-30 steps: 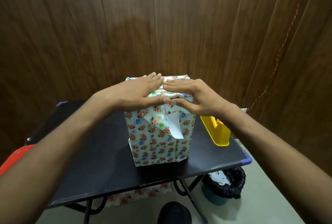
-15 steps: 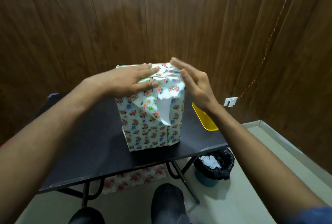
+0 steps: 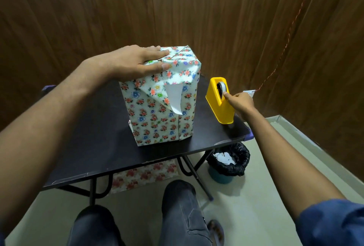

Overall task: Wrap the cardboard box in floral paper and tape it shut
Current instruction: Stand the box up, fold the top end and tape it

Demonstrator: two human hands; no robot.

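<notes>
Dark wooden walls stand behind one black folding table (image 3: 94,143). On it is one box (image 3: 161,107) in floral paper and one yellow tape dispenser (image 3: 220,105), just right of the box. My left hand (image 3: 134,62) lies flat and open on the box top, pressing the folds. My right hand (image 3: 239,101) pinches at the tape roll (image 3: 221,88). One bin (image 3: 228,163) stands on the floor below my right wrist.

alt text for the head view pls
A left hand presses flat on top of a floral-wrapped box on a black table, while the right hand reaches to a yellow tape dispenser beside it. One paper flap hangs loose.
</notes>
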